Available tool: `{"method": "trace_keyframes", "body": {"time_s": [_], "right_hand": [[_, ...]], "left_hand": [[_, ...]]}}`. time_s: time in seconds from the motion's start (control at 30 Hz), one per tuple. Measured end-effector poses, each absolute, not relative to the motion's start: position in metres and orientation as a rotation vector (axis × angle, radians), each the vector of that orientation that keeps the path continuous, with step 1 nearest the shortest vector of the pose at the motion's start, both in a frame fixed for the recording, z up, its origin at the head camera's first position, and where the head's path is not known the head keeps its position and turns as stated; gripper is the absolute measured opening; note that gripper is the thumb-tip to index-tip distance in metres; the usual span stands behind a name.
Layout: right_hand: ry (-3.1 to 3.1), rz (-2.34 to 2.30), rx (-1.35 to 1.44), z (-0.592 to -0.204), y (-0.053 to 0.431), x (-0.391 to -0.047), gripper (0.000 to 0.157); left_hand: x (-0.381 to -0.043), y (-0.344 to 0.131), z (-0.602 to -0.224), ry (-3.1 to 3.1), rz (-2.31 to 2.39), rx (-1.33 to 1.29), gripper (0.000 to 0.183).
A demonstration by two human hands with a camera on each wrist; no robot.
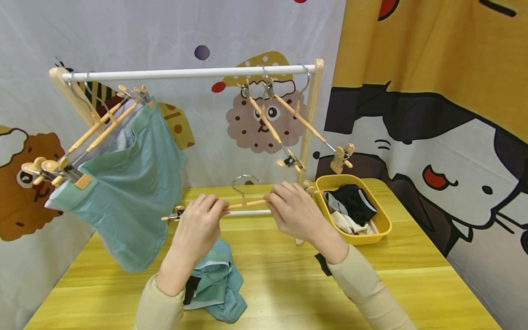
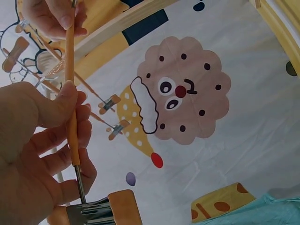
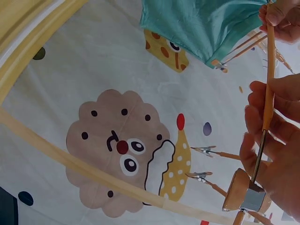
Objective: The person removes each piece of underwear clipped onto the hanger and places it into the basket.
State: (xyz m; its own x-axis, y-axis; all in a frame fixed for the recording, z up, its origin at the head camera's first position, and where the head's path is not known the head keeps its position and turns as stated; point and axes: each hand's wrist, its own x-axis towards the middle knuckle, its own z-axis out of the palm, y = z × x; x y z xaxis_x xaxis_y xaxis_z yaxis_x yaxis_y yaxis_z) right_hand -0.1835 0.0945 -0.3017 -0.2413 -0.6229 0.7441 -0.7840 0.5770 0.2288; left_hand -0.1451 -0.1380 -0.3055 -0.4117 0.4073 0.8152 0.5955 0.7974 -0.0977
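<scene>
Both hands hold a wooden clip hanger [image 1: 253, 204] level above the table, its metal hook upward. My left hand [image 1: 197, 227] grips the bar near one end, and my right hand [image 1: 298, 211] grips it near the other. Nothing hangs from this hanger. In the left wrist view, the left thumb and fingers pinch the bar [image 2: 71, 51] just above a metal-and-wood clip [image 2: 125, 208]. The right wrist view shows the right fingers around the bar, with the other clip [image 3: 236, 190] below them. A crumpled teal garment [image 1: 222, 293] lies on the table by the left forearm.
A rack with a white rail [image 1: 185, 73] stands behind. Teal clothing [image 1: 136, 183] hangs at its left on clip hangers; two bare hangers [image 1: 266, 120] hang at its right. A yellow basket [image 1: 385, 224] with black, grey and cream clothes stands on the wooden table [image 1: 412, 275].
</scene>
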Motion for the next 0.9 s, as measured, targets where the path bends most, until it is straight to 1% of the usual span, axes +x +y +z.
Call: {"method": "trace_keyframes", "body": {"time_s": [0.23,0.4,0.5,0.63,0.67,0.8,0.9], "right_hand": [[-1.810,0.232,1.057,-0.310,0.087,-0.178,0.026],[-1.715,0.283,1.148,-0.328,0.073,-0.174,0.030],[-1.765,0.284,1.247,-0.343,0.059,-0.172,0.026],[-1.961,0.240,1.376,-0.365,0.038,-0.168,0.012],[-2.029,0.224,1.403,-0.370,0.032,-0.168,0.015],[-2.288,0.161,1.510,-0.387,0.013,-0.165,0.042],[-2.455,0.105,1.581,-0.395,0.000,-0.163,0.056]], "left_hand": [[-0.143,-0.142,-0.304,-2.067,-0.202,-0.649,0.014],[-0.143,-0.145,-0.303,-2.080,-0.163,-0.576,0.014],[-0.143,-0.147,-0.303,-2.075,-0.158,-0.545,0.011],[-0.143,-0.148,-0.302,-2.066,-0.153,-0.520,0.010],[-0.143,-0.149,-0.302,-2.067,-0.152,-0.517,0.011],[-0.143,-0.151,-0.301,-2.086,-0.141,-0.503,0.014],[-0.142,-0.152,-0.301,-2.106,-0.132,-0.488,0.013]]}}
